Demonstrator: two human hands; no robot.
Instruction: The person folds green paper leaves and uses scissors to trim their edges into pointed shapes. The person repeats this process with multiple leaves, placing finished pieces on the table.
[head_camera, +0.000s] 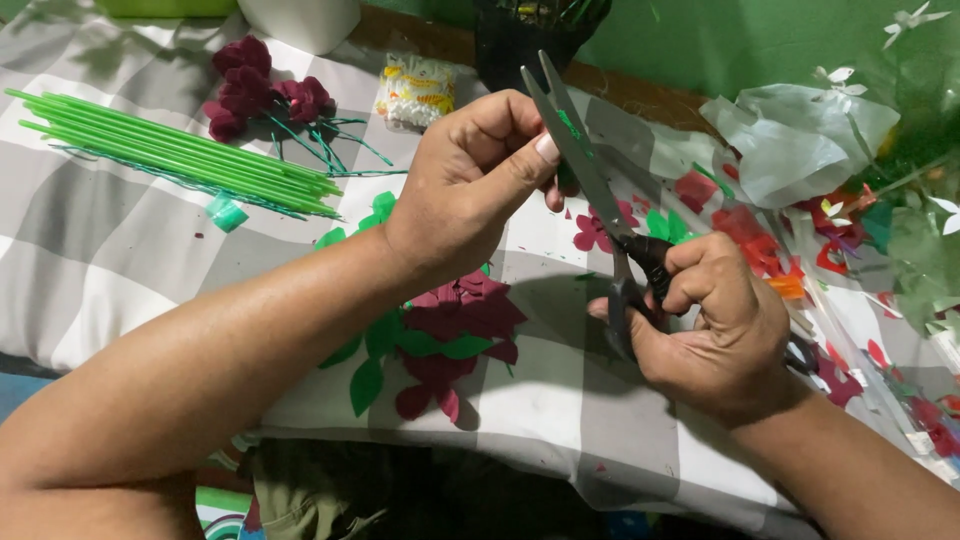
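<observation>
My right hand (722, 322) grips the black handles of a pair of scissors (585, 165), whose grey blades point up and away, slightly apart. My left hand (470, 175) is pinched at the blades, holding a small green piece (568, 125) between thumb and fingers against them; the piece is mostly hidden. Below my hands, dark red paper petals (465, 310) and green paper leaves (385, 340) lie on the grey-and-white checked cloth (560, 400).
A bundle of green straws (180, 155) lies at the left, with finished dark red flowers (265, 95) behind it. A small packet (415, 90) sits at the back. Red and pink scraps (745, 235), clear plastic bags (800, 140) and white paper flowers (835, 80) crowd the right side.
</observation>
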